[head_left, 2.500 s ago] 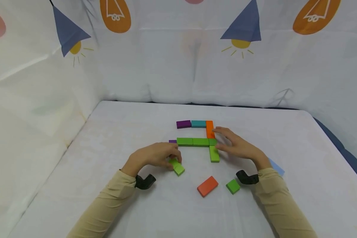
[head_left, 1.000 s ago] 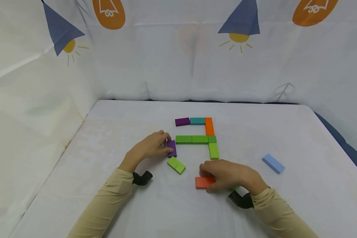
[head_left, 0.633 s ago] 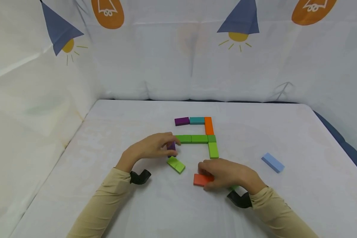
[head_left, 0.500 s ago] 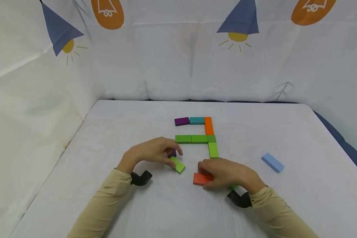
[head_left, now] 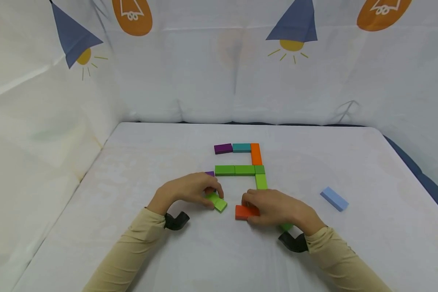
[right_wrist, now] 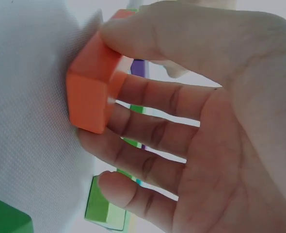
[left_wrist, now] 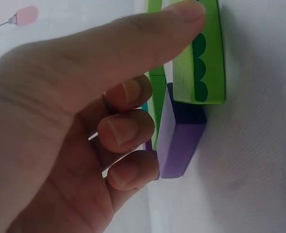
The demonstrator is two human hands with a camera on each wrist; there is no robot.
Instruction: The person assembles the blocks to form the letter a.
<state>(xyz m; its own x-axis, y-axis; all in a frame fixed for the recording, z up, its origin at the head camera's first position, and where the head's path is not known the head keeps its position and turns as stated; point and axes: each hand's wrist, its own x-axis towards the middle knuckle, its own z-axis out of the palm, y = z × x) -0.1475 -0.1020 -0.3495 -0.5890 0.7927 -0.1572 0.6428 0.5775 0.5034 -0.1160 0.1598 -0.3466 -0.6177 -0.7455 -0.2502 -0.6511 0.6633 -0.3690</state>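
Note:
My left hand (head_left: 190,188) has its thumb and index finger at the two sides of a lime green block (head_left: 220,205), which lies slanted on the table. Just beyond it is a purple block (left_wrist: 182,145), mostly covered by that hand in the head view. In the left wrist view the thumb presses on the lime block, near its dark green scalloped marking. My right hand (head_left: 279,207) grips a red-orange block (right_wrist: 92,92), thumb on one side and fingers on the other. The block lies on the table below a lime block (head_left: 261,181) at the end of the green row.
Green blocks (head_left: 235,170) form a row across the middle. Behind them, an orange block (head_left: 256,154), a teal block (head_left: 241,148) and a dark purple block (head_left: 223,149) join up. A small green block (head_left: 286,226) sits under the right wrist; a light blue block (head_left: 334,199) lies right.
My left hand has gone from the lime block to the purple block, turned it lengthwise, and come back to the lime block. The right hand has taken the red-orange block, straightened it and slid it forward.

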